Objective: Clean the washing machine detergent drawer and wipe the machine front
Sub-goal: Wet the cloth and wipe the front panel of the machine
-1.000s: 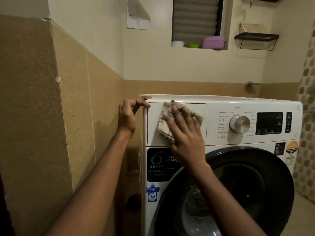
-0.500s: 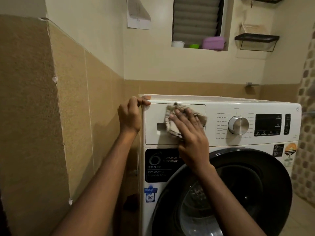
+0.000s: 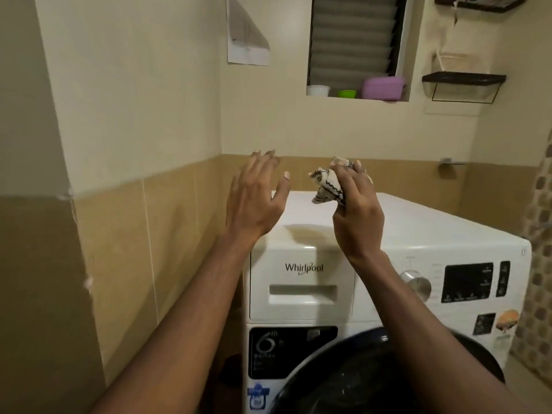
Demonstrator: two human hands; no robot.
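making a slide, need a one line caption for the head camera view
The right hand holds a bunched cloth above the washing machine, the open left hand beside it, detergent drawer closed.

I see a window ledge (image 3: 333, 97) carrying a white tub (image 3: 318, 90), green bowl (image 3: 346, 93) and purple box (image 3: 383, 88) (side by side).

The white front-loading washing machine (image 3: 418, 234) stands against the tiled wall (image 3: 149, 249). Its detergent drawer (image 3: 301, 282), top left, sits shut and flush, with Whirlpool lettering above a recessed handle. A crumpled pale cloth (image 3: 327, 186) with dark zigzag lines is bunched in the right grip (image 3: 358, 216), above the machine's top.
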